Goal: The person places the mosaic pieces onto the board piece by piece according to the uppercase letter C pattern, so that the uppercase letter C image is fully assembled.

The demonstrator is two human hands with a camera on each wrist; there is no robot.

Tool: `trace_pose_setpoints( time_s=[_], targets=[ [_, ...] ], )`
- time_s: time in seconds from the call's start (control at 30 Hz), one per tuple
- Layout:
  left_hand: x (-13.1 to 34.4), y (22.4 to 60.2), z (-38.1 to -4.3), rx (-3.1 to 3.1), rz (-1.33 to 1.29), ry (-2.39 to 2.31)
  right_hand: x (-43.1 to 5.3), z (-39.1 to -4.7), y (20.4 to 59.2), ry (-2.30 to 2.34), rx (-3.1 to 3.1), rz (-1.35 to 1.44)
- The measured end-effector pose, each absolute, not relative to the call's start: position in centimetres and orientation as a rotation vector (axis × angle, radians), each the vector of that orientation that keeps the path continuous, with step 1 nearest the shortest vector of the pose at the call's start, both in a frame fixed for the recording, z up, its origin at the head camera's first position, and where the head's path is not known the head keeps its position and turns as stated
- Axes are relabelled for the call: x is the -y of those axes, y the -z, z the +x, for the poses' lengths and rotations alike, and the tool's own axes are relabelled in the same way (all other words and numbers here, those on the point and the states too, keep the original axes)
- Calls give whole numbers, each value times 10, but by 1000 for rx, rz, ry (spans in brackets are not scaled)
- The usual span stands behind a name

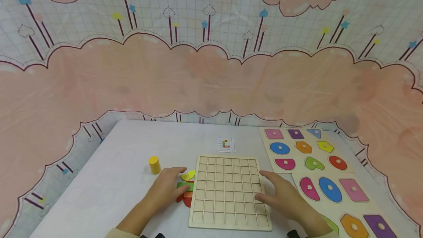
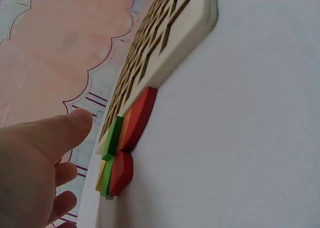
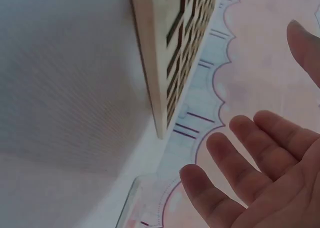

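A light wooden grid board lies on the white table between the two hands. At its left edge my left hand hovers over a small cluster of coloured pieces, its thumb and fingers apart. Green pieces, red pieces and yellow pieces make up that cluster, right against the board's side. On the other side, my right hand is held with fingers spread, the thumb overlapping the board's right edge in the head view. In the right wrist view its fingers are extended, holding nothing.
Beyond the board lies a small grid card with a coloured pattern. A yellow cylinder stands left of the board. Two knobbed shape puzzle boards, an upper one and a lower one, lie at the right. Patterned cloth hangs behind.
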State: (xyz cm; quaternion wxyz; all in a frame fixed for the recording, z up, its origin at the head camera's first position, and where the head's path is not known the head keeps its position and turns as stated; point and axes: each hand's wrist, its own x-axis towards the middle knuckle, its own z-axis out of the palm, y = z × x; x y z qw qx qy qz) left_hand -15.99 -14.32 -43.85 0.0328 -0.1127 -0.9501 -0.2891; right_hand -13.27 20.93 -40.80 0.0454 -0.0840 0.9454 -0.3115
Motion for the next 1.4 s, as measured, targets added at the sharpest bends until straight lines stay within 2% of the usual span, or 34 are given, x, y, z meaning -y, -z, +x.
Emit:
trace_pose_setpoints(
  time_s=[0.5, 1.03, 1.4],
  targets=[
    [143, 451, -165, 2934, -329, 1028, -212, -135, 423, 945, -2701, -408],
    [142, 453, -170, 2957, -328, 1044, -213, -134, 424, 890, -2641, -402],
    [136, 452, -177, 2957, -220, 1054, -217, -131, 425, 884, -2631, -421]
  ],
)
